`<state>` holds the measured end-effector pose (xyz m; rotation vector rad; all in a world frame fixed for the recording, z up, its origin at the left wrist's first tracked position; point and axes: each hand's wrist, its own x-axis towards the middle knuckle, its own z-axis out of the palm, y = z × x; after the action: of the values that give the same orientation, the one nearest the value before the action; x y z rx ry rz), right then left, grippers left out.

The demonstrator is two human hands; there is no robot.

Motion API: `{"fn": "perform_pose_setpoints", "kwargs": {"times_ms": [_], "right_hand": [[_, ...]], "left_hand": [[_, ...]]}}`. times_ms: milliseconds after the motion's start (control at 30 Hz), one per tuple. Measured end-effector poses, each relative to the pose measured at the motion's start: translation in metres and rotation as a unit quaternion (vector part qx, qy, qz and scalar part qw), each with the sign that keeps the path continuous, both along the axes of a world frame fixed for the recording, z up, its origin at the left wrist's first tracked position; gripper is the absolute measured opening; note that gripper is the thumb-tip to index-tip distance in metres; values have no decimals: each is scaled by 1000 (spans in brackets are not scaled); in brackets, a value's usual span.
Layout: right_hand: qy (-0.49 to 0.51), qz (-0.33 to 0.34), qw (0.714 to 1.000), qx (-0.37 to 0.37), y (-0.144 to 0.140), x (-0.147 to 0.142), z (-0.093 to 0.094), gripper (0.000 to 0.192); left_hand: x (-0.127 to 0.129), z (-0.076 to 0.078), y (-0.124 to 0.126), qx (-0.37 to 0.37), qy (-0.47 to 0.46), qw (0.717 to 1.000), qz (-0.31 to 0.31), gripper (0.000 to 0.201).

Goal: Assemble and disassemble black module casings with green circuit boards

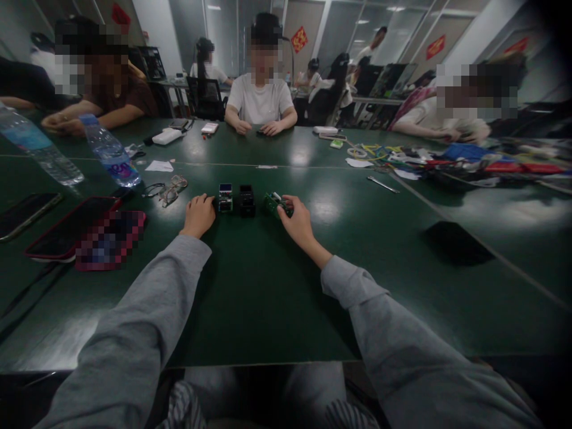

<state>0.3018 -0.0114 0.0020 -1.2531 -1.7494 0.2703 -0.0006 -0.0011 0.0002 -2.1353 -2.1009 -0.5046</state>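
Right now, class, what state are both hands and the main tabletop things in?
Left hand: fingers curled, nothing visibly held
Right hand: gripping circuit board
Circuit board: held at an angle
Screened module: on table, unheld
Black module: on table, unheld
Blue-capped bottle: closed, upright
Eyeglasses: lying down
Wrench: lying flat

Green board [270, 206] in right hand [298, 218], left hand [198, 215] beside module [226, 198], seemingly electronic

Water bottles [114, 156], eyeglasses [168, 195], tangled cables [429, 162]
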Motion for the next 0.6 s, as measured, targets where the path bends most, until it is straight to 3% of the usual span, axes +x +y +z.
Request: {"fn": "perform_pose_setpoints", "kwargs": {"times_ms": [133,367,500,600], "right_hand": [[64,3,996,-59,3,2,-1,40],[46,-41,996,-64,12,5,-7,37],[16,-59,998,-23,10,3,-5,42],[-44,-37,998,11,6,-2,-4,52]], "left_hand": [[1,1,-1,-2,-2,1000,3,46],[1,1,0,-2,1,1000,4,46],[0,-1,0,5,4,1000,3,46],[0,-2,1,8,3,1000,4,46]]}}
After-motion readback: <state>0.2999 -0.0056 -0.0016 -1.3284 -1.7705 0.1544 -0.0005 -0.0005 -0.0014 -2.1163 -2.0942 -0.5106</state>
